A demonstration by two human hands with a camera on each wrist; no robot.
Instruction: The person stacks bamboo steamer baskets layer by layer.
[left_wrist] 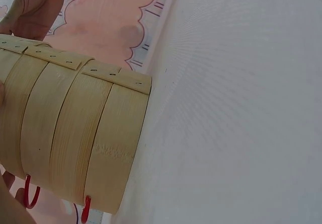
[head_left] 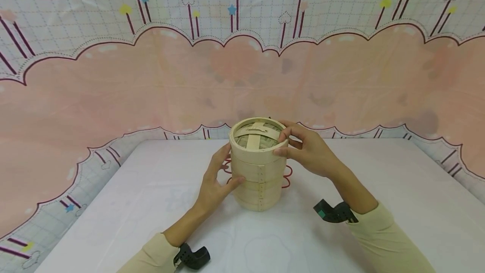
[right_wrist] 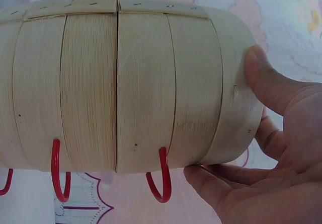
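A round bamboo steamer (head_left: 242, 195) of stacked tiers stands upright on the white table, topped by a woven lid (head_left: 254, 141) with a strap across it. Red loop handles (head_left: 289, 172) stick out from its sides. My left hand (head_left: 213, 182) grips the left side, its thumb on the front wall and the fingers reaching behind. At the upper right, my right hand (head_left: 313, 153) holds the lid's rim, thumb in front and a bent finger over the top. In the right wrist view, the thumb (right_wrist: 274, 80) presses the lid's side while other fingers lie along the opposite side.
The white table (head_left: 151, 188) spreads out around the steamer. Behind it hangs a pink patterned cloth (head_left: 170, 87). A black wrist camera (head_left: 192, 257) sits on the left wrist, and another black camera (head_left: 333, 212) on the right.
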